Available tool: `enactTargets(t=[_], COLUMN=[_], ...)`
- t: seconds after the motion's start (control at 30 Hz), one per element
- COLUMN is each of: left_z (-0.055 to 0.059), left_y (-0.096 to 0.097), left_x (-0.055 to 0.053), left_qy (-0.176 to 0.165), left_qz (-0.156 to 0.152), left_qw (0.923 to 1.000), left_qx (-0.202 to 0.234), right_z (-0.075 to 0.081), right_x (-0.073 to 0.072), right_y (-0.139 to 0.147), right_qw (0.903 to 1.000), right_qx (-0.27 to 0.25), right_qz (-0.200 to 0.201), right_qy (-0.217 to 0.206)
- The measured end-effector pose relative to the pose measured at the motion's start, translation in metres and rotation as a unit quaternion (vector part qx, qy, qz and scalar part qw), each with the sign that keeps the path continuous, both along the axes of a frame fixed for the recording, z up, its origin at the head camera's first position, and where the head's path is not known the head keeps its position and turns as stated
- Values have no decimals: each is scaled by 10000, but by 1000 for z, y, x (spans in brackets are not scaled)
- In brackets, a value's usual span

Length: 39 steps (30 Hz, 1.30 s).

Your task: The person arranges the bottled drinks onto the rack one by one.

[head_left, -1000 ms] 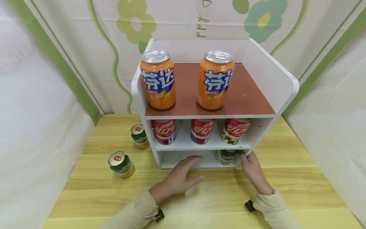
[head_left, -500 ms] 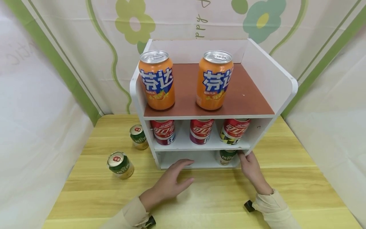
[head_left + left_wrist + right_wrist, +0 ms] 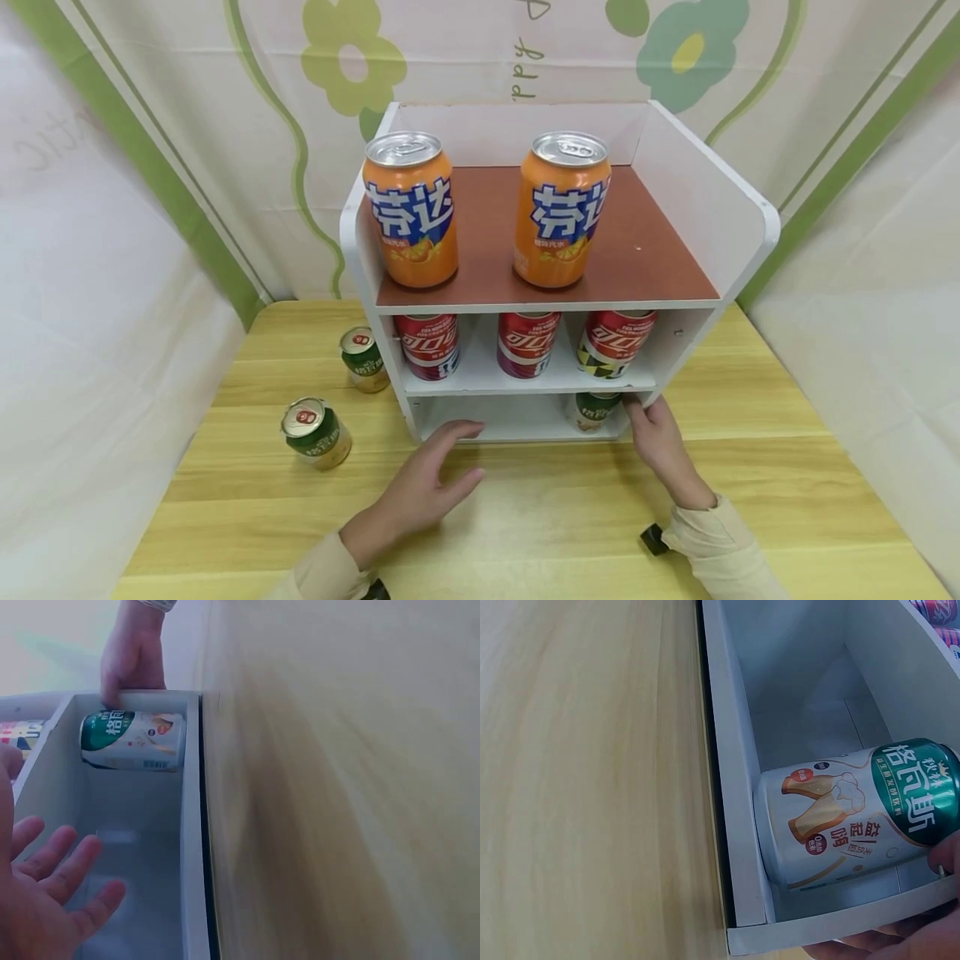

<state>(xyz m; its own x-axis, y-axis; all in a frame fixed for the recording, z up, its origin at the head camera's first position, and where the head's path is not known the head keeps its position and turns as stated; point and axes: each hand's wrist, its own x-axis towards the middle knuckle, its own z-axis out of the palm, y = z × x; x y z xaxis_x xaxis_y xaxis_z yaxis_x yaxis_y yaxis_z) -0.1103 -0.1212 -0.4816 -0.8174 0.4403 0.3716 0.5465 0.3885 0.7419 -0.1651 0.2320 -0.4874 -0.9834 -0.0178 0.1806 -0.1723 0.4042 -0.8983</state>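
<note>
A white shelf unit (image 3: 525,390) stands on the table with three levels. On its bottom level, at the right end, stands a green-and-white drink can (image 3: 840,810). My right hand (image 3: 662,442) grips the shelf's right side panel, the thumb inside by the can's top and the fingers outside. My left hand (image 3: 420,483) is held before the left part of the bottom level, fingers extended, thumb apart, holding nothing. Left of the shelf, two green-and-gold cans, a nearer can (image 3: 318,433) and a farther can (image 3: 365,358), stand upright on the table.
Two orange soda cans, a left can (image 3: 411,217) and a right can (image 3: 562,217), stand on the brown top level. Three red cans, including a middle one (image 3: 528,343), fill out the middle level. A printed curtain (image 3: 465,50) encloses the wooden table (image 3: 555,533).
My left hand has moved left and back along the shelf's front, its fingers still extended. The right hand and the cans stay in place.
</note>
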Motion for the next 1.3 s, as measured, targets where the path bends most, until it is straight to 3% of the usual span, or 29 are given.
enactTargets(t=[0.73, 0.97, 1.3], left_z=[-11, -4, 5], left_y=[-38, -53, -80], left_x=[19, 25, 30], left_qy=[515, 611, 357], left_qz=[590, 691, 1294], left_qw=[9964, 9940, 9876], left_qx=[323, 587, 816], right_z=[1, 3, 4], right_x=[0, 0, 0], right_y=[0, -1, -1], right_qw=[9999, 9999, 9999], right_qx=[90, 36, 28], right_qz=[-81, -113, -118], right_qy=[-93, -99, -104])
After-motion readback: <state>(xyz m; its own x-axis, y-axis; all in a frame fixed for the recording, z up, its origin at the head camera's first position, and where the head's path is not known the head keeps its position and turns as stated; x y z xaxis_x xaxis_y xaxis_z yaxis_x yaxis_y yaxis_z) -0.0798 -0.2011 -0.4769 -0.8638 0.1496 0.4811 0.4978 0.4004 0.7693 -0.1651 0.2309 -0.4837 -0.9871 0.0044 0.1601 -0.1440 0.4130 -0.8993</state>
